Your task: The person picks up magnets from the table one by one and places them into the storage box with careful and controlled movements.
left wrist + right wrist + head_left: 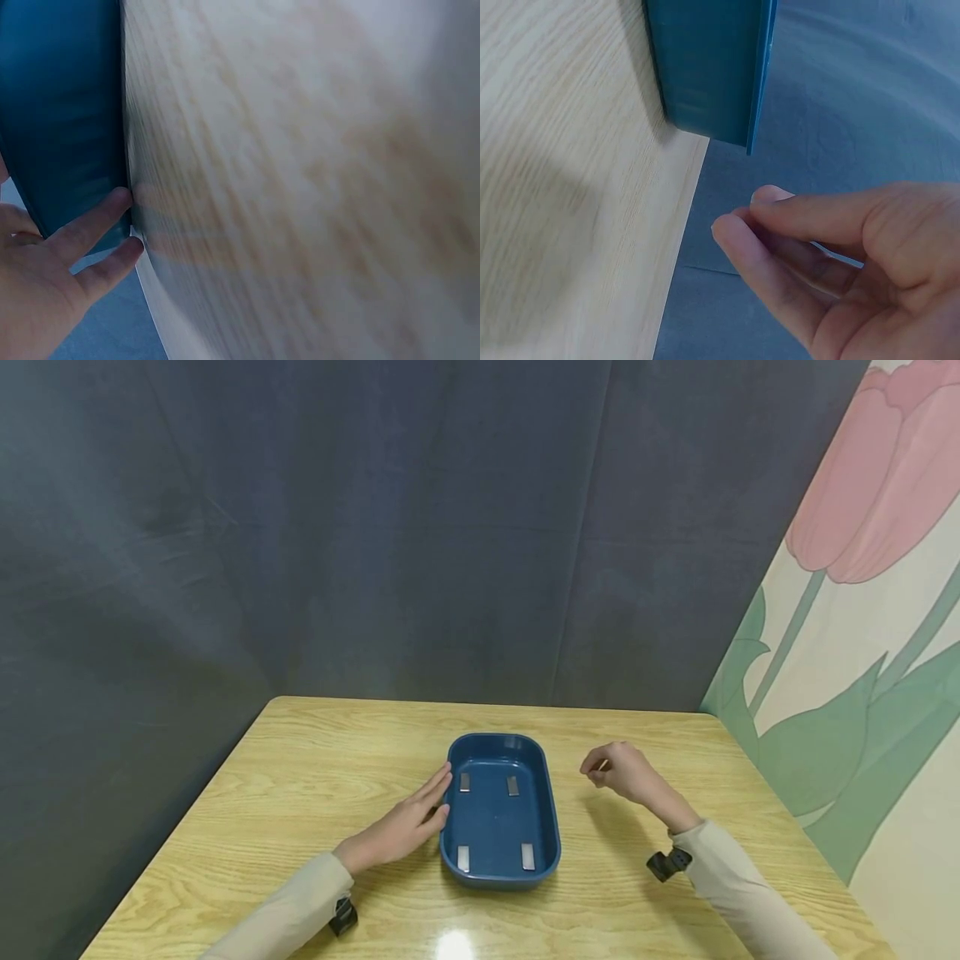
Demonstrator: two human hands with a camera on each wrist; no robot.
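A deep blue oblong tray (495, 822) with rounded corners stands on the table. Several small silvery rectangular pieces (528, 857) sit on its floor, spread toward the corners. My left hand (401, 831) rests against the tray's left side, fingers extended with the fingertips at the rim. In the left wrist view, fingers (90, 225) lie along the tray's outer wall (67, 112). Off to the tray's right, my right hand (626, 772) hovers over the table, fingers loosely bent. Nothing shows between its thumb and fingertips in the right wrist view, where the tray wall (705, 67) is beyond them.
The light wood-grain table (337, 752) carries the tray near its middle. Behind and to the left hangs a dark blue curtain (420, 543). A wall painted with a pink tulip (862, 477) rises at the right. Each wrist wears a small black device (667, 863).
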